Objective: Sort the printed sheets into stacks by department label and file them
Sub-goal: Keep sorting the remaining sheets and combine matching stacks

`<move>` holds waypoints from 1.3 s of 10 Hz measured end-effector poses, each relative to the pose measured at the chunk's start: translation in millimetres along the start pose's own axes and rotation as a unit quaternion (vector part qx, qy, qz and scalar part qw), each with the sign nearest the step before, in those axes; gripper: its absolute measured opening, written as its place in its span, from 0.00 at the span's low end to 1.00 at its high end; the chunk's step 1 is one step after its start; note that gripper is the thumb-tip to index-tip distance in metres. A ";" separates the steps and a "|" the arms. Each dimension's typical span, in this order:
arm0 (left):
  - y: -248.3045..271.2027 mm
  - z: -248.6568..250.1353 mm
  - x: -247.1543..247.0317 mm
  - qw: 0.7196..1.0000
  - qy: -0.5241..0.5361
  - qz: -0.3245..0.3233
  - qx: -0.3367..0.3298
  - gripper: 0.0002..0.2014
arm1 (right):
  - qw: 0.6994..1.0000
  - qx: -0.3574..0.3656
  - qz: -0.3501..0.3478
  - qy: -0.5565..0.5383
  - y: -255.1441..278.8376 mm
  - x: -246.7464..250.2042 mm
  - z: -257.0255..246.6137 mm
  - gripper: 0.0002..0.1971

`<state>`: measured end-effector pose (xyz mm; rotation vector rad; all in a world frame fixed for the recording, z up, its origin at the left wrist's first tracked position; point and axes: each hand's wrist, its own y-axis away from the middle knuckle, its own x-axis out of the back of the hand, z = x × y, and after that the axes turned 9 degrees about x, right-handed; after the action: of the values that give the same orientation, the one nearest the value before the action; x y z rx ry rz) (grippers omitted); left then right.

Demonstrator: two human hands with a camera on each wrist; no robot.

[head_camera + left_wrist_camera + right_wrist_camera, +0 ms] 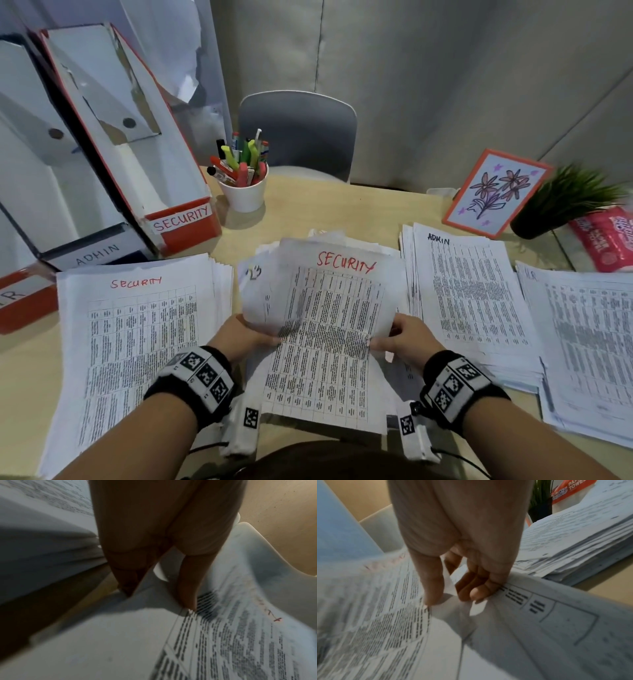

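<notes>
Nearest the person, both wrists wear black bands with square coded tags, and between them lies the middle pile (322, 387) of printed tables on the tan desk (359, 205). The left hand (245, 334) and right hand (406, 337) each pinch a side edge of the top sheet (329, 294), headed SECURITY in red, and hold its far half curled up off the pile. From the left wrist, the thumb lies on the printed face with the fingers (130, 582) tucked beneath the paper; from the right wrist, the thumb presses on top while the fingers (474, 586) curl under the edge, so both hands are closed on that one sheet. Just to the left sits a thick stack (137, 342) also marked SECURITY in red, apart from the held sheet. To the right lies the ADMIN stack (469, 294), its edges fanned untidily, and farther right another stack (589, 342) whose label I cannot read. Behind the left stack stand magazine files leaning back: a red one labelled SECURITY (181, 219), a dark one labelled ADMIN (97, 253) beside it, and a red one (24, 301) at the edge with only part of its label showing. Past the middle pile is a white cup (244, 195) full of markers and pens. Over on the right, a framed flower drawing (496, 193) leans upright, with a small green plant (565, 198) next to it and a red packet (606, 236) just beyond. A grey chair (298, 133) stands behind the desk against a pale wall.
</notes>
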<state>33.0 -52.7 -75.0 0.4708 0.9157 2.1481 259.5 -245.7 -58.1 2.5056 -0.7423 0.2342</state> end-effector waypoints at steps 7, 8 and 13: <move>-0.8 4.1 -5.4 0.999 0.009 -0.030 -0.014 0.16 | 0.983 0.060 -0.058 -0.165 7.5 13.7 3.4 0.06; 0.8 4.1 -0.5 1.000 -0.012 -0.011 -0.018 0.14 | 0.982 0.039 -0.045 -0.181 9.2 15.0 -0.6 0.05; 13.4 10.9 -4.7 0.992 -0.069 0.094 -0.055 0.14 | 0.994 0.004 0.103 -0.026 4.7 1.4 0.9 0.19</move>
<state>35.8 -57.5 -58.0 0.6645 0.6955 2.2886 258.1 -250.2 -56.5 2.4496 -1.0242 0.2456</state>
